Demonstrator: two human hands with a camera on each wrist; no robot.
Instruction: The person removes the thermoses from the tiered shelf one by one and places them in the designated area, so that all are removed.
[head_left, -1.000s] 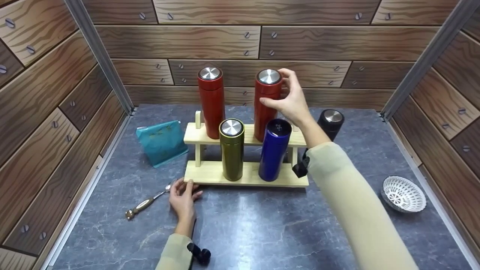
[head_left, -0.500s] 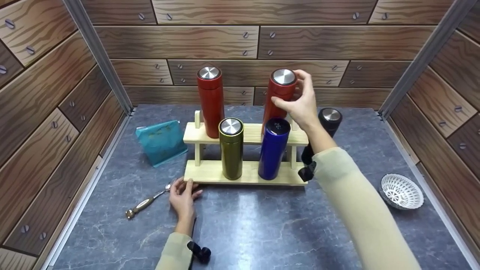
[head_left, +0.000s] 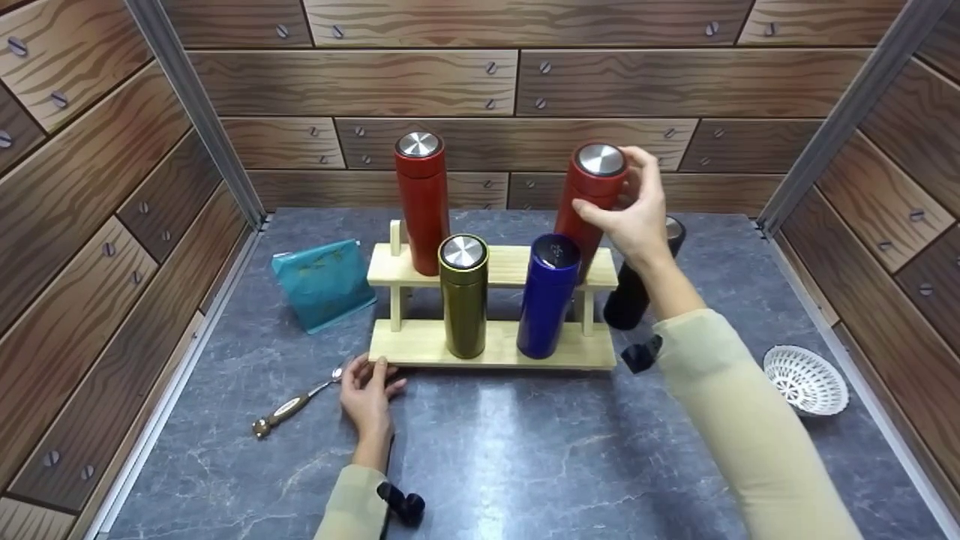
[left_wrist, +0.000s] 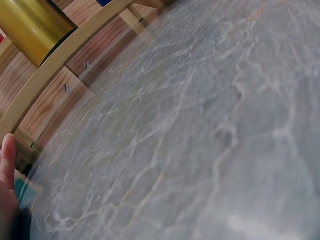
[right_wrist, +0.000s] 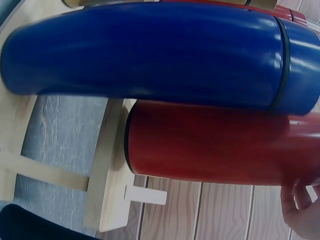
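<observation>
My right hand (head_left: 634, 214) grips the top of a red flask (head_left: 592, 199) with a steel lid, tilted to the right at the upper shelf of a two-step wooden rack (head_left: 420, 346). The same red flask (right_wrist: 220, 150) fills the right wrist view under a blue flask (right_wrist: 150, 55). A second red flask (head_left: 422, 199) stands upright on the upper shelf. An olive flask (head_left: 463, 296) and the blue flask (head_left: 549, 296) stand on the lower step. My left hand (head_left: 367, 390) rests on the table, fingertips touching the rack's front left corner. In the left wrist view the olive flask (left_wrist: 30, 25) shows.
A black flask (head_left: 634, 289) stands on the grey table right of the rack, partly behind my right arm. A teal pouch (head_left: 322, 283) leans at the left. A spoon (head_left: 296, 405) lies left of my left hand. A white lattice bowl (head_left: 806, 381) sits at the right.
My right hand has carried the top of the gripped red flask to the right, tilting it and shifting it along the upper shelf. The left hand has stayed put.
</observation>
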